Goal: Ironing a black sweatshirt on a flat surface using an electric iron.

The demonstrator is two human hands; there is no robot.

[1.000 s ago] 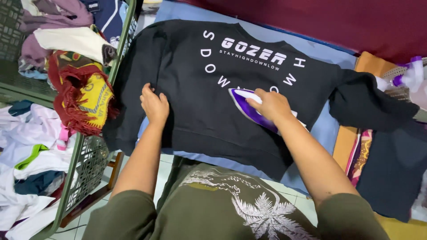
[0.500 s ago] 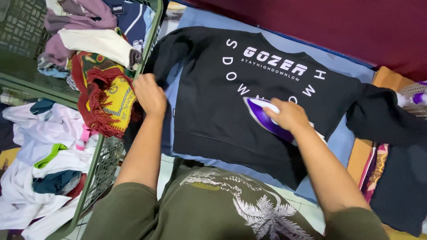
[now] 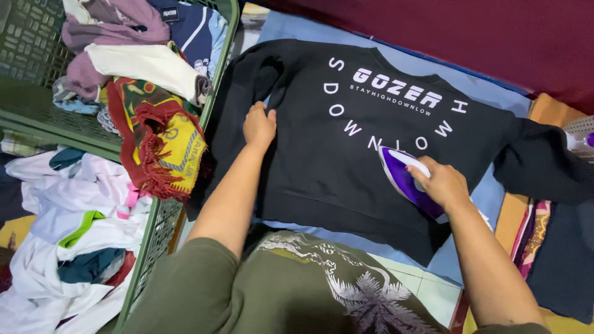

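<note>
Closest in, the person's olive shirt fills the bottom of the view, both bare forearms reaching out over the work. The right hand [image 3: 444, 183] is wrapped around the handle of a purple and white iron [image 3: 405, 179], fingers curled tight together over the top; the thumb side is hidden, so how it hooks underneath I cannot tell. The iron sits flat on the lower right part of the black sweatshirt [image 3: 322, 167], nose pointing up and left toward the white printed lettering, just below its lowest letters.

The left hand [image 3: 258, 125] is out on the sweatshirt's left flank, palm down, fingers held together and pressed flat on the cloth near the armpit seam, well apart from the iron. It looks to be pinning the fabric taut.

How far along? The body of the sweatshirt lies spread front-up on the blue ironing cloth [image 3: 297, 28], and the middle looks fairly smooth, though on black cloth creases are hard to read. The left sleeve is bunched toward the basket and the right sleeve trails off folded at the edge, so both seem still to be pressed, as does the upper chest.

Further left, a green laundry basket [image 3: 218, 80] holds piled clothes, with a red and yellow fringed cloth [image 3: 162, 139] draped over its rim. Beyond the sweatshirt runs a dark red surface [image 3: 464, 37].
</note>
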